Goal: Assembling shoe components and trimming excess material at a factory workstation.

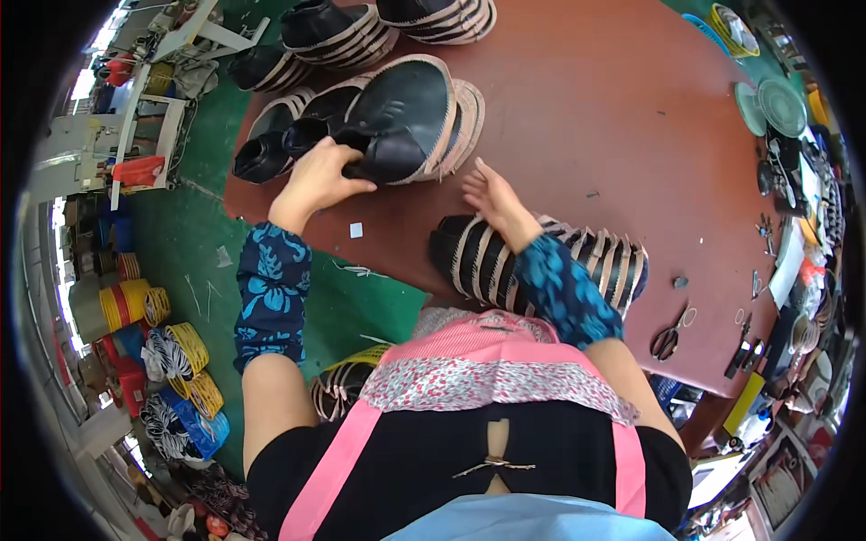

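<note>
My left hand [317,180] is at the near end of a black leather shoe upper [410,99] with a pale, frayed edge. Its thumb and fingers are apart around the dark heel part, and I see no firm grip. That upper lies on top of a stack of similar ones on the reddish-brown table [577,117]. My right hand [492,194] is open and holds nothing, its fingers pointing away from me. It hovers between that stack and a nearer row of nested black shoe uppers [487,261], partly covered by my right forearm.
More stacked uppers [334,36] stand at the table's far left. Scissors [672,334] and small tools lie on the right, with green round dishes [780,104] beyond. A small white square [356,230] is near my left hand. Yellow baskets [189,347] stand on the green floor.
</note>
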The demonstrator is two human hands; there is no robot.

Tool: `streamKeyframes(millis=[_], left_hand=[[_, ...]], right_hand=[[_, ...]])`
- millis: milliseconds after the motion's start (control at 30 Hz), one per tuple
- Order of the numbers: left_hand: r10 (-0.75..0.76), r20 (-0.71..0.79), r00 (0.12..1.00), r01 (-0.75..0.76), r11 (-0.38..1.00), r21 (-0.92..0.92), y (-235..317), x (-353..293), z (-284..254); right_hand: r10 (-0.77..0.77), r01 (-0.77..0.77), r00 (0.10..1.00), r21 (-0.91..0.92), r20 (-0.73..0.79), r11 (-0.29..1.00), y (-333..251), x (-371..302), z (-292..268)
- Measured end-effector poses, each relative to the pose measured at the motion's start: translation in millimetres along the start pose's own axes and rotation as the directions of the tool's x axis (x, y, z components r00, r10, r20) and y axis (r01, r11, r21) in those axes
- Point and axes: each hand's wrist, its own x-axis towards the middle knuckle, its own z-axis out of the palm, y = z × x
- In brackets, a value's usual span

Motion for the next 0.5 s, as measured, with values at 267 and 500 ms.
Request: streamKeyframes(millis=[267, 500], left_hand=[[0.038, -0.011, 0.999, -0.040, 0.986, -0.163, -26.6, 22.0, 3.5], [-0.194, 0.048, 0.980, 0.186, 0.797, -0.574, -14.0, 27.5, 15.9]], right_hand=[[0.095, -0.084, 0.992, 0.132, -0.081, 0.988, -0.5, 123.3, 21.7], [0.007, 0.014, 0.996, 0.217, -0.093, 0.976, -35.3, 103.6, 20.3]])
